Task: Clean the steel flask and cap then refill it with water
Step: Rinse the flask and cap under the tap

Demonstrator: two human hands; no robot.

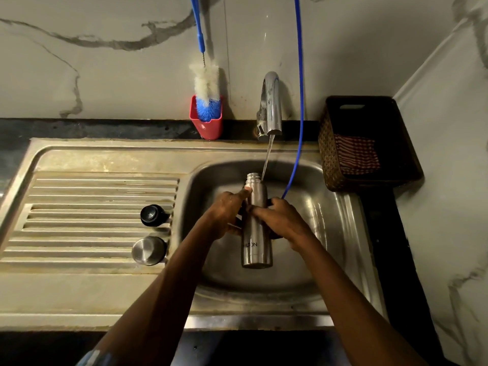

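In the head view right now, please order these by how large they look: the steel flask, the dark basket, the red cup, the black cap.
1. Dark basket
2. Steel flask
3. Red cup
4. Black cap

The cup stands farther from the camera than the flask, so its true size may be nearer than it looks.

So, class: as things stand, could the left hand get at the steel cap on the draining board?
Probably yes. The steel cap lies in the open on the draining board, on the left hand's side, with nothing between them. But that hand now grips the flask, so it must let go first.
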